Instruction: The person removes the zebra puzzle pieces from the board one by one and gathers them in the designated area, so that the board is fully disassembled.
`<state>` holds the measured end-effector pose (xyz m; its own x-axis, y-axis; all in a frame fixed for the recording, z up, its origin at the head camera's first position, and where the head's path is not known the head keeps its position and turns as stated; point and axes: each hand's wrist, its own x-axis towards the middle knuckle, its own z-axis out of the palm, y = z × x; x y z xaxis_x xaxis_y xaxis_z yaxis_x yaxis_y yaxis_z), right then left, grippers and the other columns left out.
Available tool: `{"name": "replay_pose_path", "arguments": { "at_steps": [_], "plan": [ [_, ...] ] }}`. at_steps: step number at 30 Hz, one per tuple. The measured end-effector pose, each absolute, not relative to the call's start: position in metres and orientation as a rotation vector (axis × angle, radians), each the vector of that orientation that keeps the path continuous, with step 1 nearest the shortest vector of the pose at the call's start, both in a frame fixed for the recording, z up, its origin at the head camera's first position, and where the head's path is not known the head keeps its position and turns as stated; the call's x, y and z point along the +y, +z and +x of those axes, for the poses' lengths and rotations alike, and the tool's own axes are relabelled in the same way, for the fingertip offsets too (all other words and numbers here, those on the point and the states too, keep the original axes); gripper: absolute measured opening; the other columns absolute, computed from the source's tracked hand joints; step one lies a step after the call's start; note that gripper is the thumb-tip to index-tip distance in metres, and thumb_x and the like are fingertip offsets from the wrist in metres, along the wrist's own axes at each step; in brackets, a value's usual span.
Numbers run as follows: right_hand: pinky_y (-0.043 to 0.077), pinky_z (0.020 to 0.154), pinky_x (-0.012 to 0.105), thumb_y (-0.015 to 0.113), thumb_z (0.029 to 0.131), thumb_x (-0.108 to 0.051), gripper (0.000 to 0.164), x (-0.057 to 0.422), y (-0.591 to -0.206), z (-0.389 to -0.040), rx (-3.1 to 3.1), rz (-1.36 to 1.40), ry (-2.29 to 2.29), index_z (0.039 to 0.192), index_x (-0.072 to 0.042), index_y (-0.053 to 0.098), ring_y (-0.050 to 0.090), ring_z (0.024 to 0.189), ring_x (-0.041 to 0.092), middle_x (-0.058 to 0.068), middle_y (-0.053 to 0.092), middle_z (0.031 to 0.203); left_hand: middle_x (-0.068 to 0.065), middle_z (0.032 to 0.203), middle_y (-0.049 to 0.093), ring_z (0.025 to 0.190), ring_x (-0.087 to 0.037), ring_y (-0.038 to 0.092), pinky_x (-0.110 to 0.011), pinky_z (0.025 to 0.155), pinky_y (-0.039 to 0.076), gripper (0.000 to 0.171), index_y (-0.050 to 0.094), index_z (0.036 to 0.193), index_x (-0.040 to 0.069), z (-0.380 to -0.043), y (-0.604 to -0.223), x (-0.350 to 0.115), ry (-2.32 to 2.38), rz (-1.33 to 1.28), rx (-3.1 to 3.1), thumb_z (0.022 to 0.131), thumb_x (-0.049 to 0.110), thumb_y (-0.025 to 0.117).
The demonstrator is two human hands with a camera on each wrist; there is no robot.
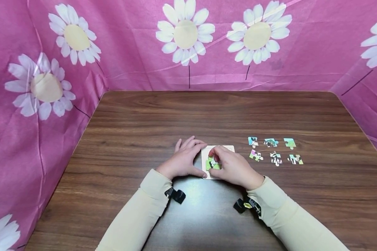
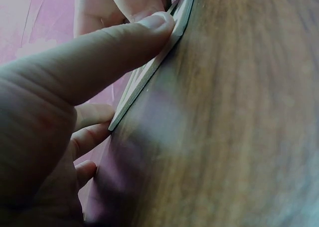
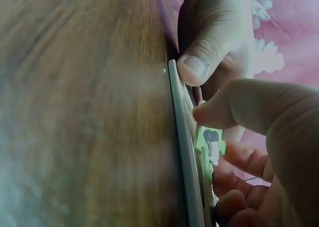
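A small white puzzle board (image 1: pixel 204 162) lies on the table between the two hands. My left hand (image 1: pixel 184 160) rests on its left side with fingers spread, the thumb on the near-left corner and the index fingertip at the far-left corner. Over the board, my right hand (image 1: pixel 235 167) pinches a green puzzle piece (image 3: pixel 212 137) with a black-and-white print between thumb and fingers. That piece stands tilted against the board in the right wrist view. The right fingers hide part of the board's inside.
To the right of the board, several loose puzzle pieces (image 1: pixel 275 158) lie in two rows on the brown wooden table (image 1: pixel 176 115). A pink cloth (image 1: pixel 128 42) with white daisies hangs behind and beside the table. Each wrist carries a black camera (image 1: pixel 179 196).
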<state>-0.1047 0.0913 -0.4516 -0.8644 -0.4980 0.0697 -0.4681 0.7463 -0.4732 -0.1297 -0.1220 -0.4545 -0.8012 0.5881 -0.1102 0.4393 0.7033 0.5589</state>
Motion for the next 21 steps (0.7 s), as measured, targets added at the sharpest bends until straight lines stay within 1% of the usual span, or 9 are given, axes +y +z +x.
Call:
{"name": "replay_pose_path", "arguments": {
  "at_steps": [7,11,14,18,21],
  "plan": [
    [0.038,0.059,0.027,0.079,0.073,-0.027,0.039,0.0945,-0.4507,-0.1048,2.837,-0.814,-0.815,0.102,-0.018,0.054,0.044,0.068,0.008,-0.007,0.05,0.087,0.0,0.151,0.042,0.153,-0.031,0.013,-0.062,0.118,-0.003,0.103,0.041,0.153,0.015,-0.1299,-0.4528,-0.1224,0.761,0.808,2.624,0.068,0.048,0.089],
    [0.04,0.062,0.028,0.081,0.074,-0.024,0.038,0.0966,-0.4502,-0.1045,2.82,-0.853,-0.841,0.101,-0.016,0.056,0.046,0.072,0.009,-0.005,0.051,0.087,0.0,0.151,0.042,0.153,-0.031,0.014,-0.062,0.118,-0.003,0.102,0.042,0.152,0.014,-0.1302,-0.4524,-0.1233,0.779,0.808,2.622,0.068,0.047,0.09],
    [0.043,0.067,0.029,0.081,0.075,-0.021,0.037,0.0976,-0.4504,-0.104,2.808,-0.865,-0.865,0.104,-0.014,0.06,0.048,0.077,0.009,-0.004,0.053,0.089,0.0,0.151,0.042,0.153,-0.03,0.013,-0.062,0.118,-0.003,0.102,0.042,0.153,0.014,-0.1308,-0.4527,-0.1236,0.776,0.804,2.621,0.069,0.047,0.089],
    [0.045,0.072,0.03,0.084,0.076,-0.025,0.043,0.0989,-0.4507,-0.1029,2.791,-0.852,-0.893,0.11,-0.011,0.063,0.051,0.081,0.011,-0.003,0.054,0.092,0.001,0.151,0.041,0.153,-0.029,0.013,-0.061,0.118,-0.004,0.103,0.041,0.153,0.015,-0.131,-0.4544,-0.1234,0.771,0.798,2.616,0.068,0.049,0.089],
    [0.044,0.069,0.029,0.087,0.074,-0.027,0.042,0.1013,-0.4506,-0.1024,2.784,-0.818,-0.935,0.105,-0.011,0.063,0.05,0.077,0.01,-0.003,0.054,0.087,0.001,0.151,0.042,0.153,-0.029,0.013,-0.061,0.118,-0.004,0.103,0.042,0.152,0.015,-0.131,-0.455,-0.1223,0.773,0.803,2.619,0.068,0.049,0.089]
  ]
}}
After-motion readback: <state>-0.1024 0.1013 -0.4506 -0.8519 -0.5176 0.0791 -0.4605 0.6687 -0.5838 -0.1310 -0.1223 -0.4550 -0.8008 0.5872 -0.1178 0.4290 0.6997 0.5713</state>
